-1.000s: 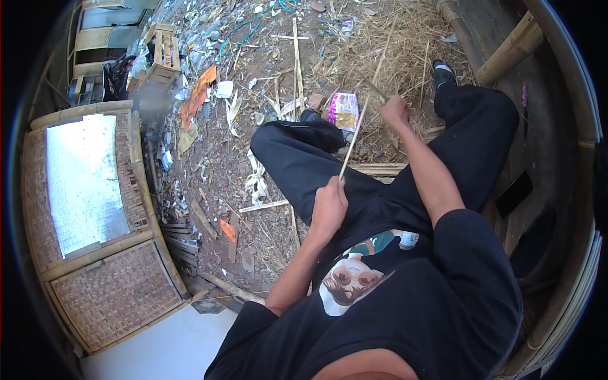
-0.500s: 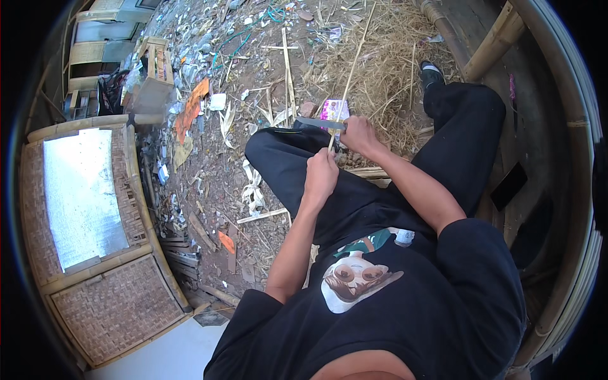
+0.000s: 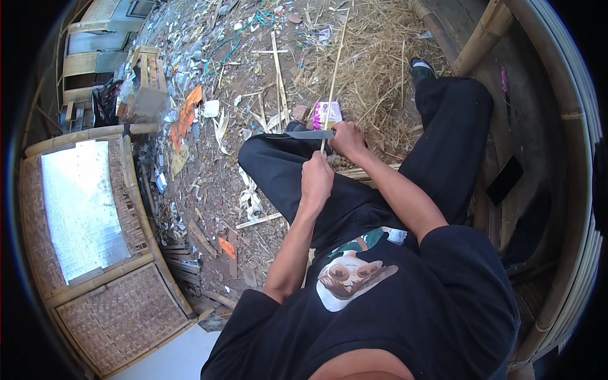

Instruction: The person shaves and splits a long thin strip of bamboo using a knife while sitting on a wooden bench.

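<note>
A long, thin bamboo strip (image 3: 337, 60) runs away from me over my lap toward the straw. My left hand (image 3: 316, 179) is closed round its near end. Just beyond, my right hand (image 3: 348, 139) grips a knife, its handle hidden in the fist. The knife's grey blade (image 3: 309, 135) points left and lies across the strip. Whether the edge is biting into the strip, I cannot tell. Both hands are above my thighs, close together.
Dry straw-like shavings (image 3: 373, 82) pile up ahead, beside a pink-and-white packet (image 3: 327, 114). Litter and an orange scrap (image 3: 186, 117) cover the ground to the left. A woven bamboo panel (image 3: 120, 320) stands at the left, bamboo poles (image 3: 484, 38) at the right. A dark phone-like slab (image 3: 505, 180) lies at my right.
The whole view has shifted slightly. The knife blade has moved a little nearer to my left hand along the strip and lies more level. Both hands keep their grip.
</note>
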`<control>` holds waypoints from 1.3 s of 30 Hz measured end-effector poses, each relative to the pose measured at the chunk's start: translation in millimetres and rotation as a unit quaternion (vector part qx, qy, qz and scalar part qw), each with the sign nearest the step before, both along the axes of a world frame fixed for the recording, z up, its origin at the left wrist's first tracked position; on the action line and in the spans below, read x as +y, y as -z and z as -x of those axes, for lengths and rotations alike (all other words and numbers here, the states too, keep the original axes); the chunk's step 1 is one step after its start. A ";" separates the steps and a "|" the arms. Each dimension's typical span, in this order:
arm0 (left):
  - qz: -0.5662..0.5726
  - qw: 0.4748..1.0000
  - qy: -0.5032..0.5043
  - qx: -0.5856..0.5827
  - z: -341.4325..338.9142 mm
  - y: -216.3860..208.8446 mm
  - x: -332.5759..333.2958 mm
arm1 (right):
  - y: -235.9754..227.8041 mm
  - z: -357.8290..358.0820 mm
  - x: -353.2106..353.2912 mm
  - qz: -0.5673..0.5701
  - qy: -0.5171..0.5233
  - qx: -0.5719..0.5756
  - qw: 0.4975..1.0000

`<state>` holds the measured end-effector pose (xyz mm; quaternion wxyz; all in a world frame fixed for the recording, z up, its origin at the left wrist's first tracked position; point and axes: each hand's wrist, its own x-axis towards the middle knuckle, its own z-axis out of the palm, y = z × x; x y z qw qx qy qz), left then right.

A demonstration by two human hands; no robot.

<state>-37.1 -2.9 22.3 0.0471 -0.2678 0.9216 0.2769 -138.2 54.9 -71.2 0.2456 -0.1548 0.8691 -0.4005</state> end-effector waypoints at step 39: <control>-0.193 0.973 -0.126 0.034 -52.6 -11.6 -21.8 | -25.7 14.1 -0.7 0.027 -0.015 0.115 0.993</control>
